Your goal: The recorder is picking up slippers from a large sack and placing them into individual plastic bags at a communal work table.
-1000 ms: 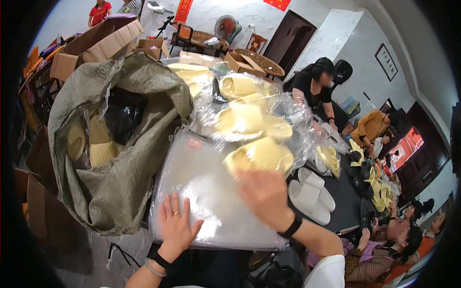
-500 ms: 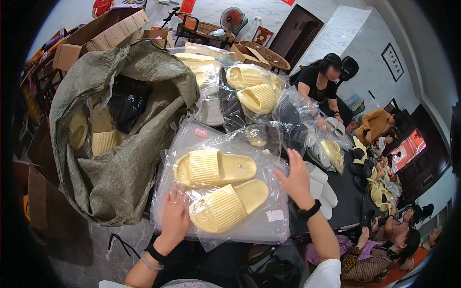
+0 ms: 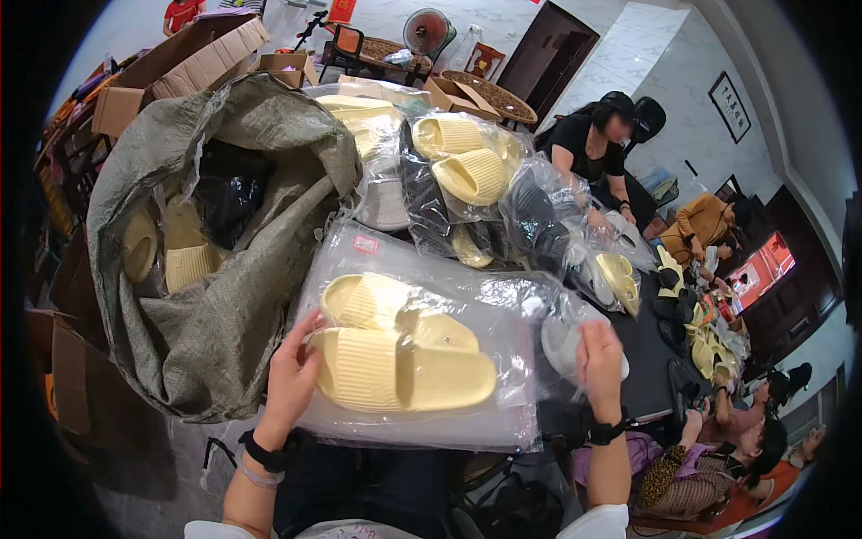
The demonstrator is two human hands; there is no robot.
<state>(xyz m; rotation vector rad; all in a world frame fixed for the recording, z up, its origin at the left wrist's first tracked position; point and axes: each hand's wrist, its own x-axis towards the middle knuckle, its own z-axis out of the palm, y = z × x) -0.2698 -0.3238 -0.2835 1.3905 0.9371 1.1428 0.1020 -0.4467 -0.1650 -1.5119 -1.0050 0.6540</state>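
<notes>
Lying flat just in front of the person, a clear plastic bag [image 3: 422, 359] holds a pair of pale yellow slippers [image 3: 395, 350], one ribbed sandal partly over the other, toes toward the right. The left hand [image 3: 289, 377] closes on the bag's left edge, fingers curled over the near slipper's heel end through the plastic. The right hand [image 3: 600, 359] grips the bag's right edge, fingers pinched on the film, palm turned inward. Each wrist wears a dark band, and the left one carries a thin pale bracelet as well.

To the left of the bag, touching it, slumps a big grey-green woven sack [image 3: 215, 296] with its mouth open; more yellow slippers and a black plastic bundle [image 3: 224, 193] show inside. Behind the held bag is a heap of further bagged slippers [image 3: 458, 166], yellow and dark pairs in crinkled clear wrap. To the right, on the dark tabletop [image 3: 651, 350], lie loose pale slippers [image 3: 620, 274] and small odds and ends too small to make out.

Beyond the heap a person in a black top [image 3: 588, 148] leans over the tabletop's far side, and more seated people [image 3: 705, 225] work along its right edge. Open cardboard boxes [image 3: 180, 63] stand at the upper left, with a standing fan [image 3: 425, 31] and a dark doorway [image 3: 548, 49] at the back of the room.
</notes>
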